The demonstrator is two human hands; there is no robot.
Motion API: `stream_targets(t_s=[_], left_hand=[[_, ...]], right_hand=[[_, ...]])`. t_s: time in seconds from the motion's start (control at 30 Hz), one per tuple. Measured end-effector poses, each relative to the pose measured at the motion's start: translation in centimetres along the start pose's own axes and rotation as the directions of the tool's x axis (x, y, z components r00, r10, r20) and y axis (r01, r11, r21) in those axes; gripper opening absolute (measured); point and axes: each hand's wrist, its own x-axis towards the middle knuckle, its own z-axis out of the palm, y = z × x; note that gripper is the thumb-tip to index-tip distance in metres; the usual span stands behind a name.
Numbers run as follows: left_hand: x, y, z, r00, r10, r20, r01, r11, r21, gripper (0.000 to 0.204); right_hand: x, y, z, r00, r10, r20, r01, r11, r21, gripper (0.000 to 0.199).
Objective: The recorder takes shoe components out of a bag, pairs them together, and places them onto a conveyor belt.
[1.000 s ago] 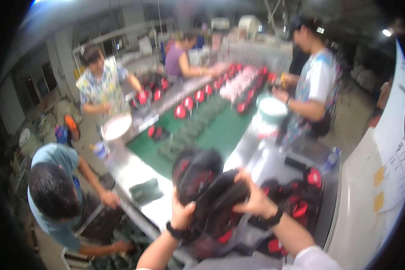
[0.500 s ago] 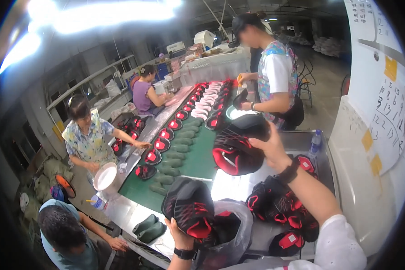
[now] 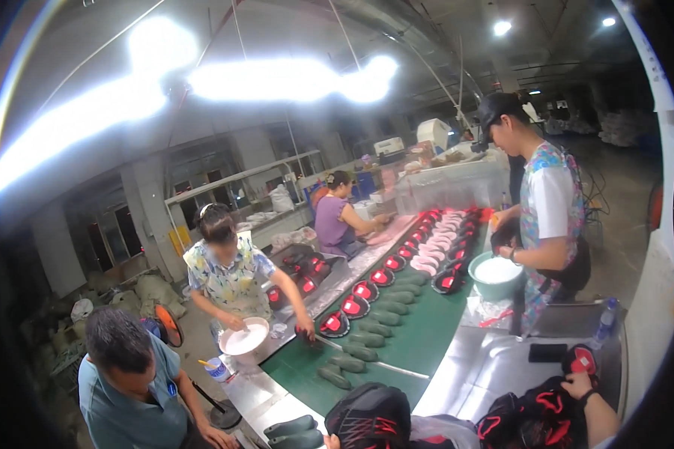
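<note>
Right hand rests on the heaped black-and-red shoe uppers, grip unclear; a nudge could topple them off the table.

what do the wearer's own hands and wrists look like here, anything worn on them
Little shows at the lower edge. The right hand is bare, with a dark band like a watch strap at the wrist. Only a sliver of the left hand shows, bare too; its wrist is out of view.

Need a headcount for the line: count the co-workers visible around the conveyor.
4. Person in a grey-blue shirt at lower left; person in a floral top holding a white bowl; seated person in purple farther back; standing person in a cap at right. Others may be hidden behind.
</note>
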Motion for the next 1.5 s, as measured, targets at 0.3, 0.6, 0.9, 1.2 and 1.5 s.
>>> stream_targets(t_s=[0.3,0.6,0.9,1.2,1.5], left_hand=[[2.4,-2.2,-0.6,1.000,0.023,0.000,-0.022,0.997,0.067,0.072],[2.8,-6.1,1.5,0.954,0.295,0.046,-0.296,0.917,0.266,0.071],[4.0,-2.4,0.4,0.934,-0.115,0.339,-0.049,0.898,0.438,0.068],[0.2,1.8,5.5,0.969,-0.141,0.203,0.142,0.990,0.011,0.049],[5.2,3.5,6.8,0.963,0.025,0.268,-0.048,0.996,0.077,0.044]], right_hand=[[1.6,-14.9,-2.6,0.962,-0.241,-0.130,0.252,0.964,0.082,0.034],[-7.1,-34.3,9.5,0.569,-0.624,0.536,-0.258,0.483,0.837,0.118],[-6.3,-33.3,7.5,0.656,-0.662,0.363,0.449,0.729,0.517,0.135],[-9.9,-39.9,1.3,0.591,-0.767,0.250,0.199,0.439,0.876,0.119],[-4.8,-43.9,2.3,0.772,-0.556,0.306,-0.244,0.186,0.952,0.097]])
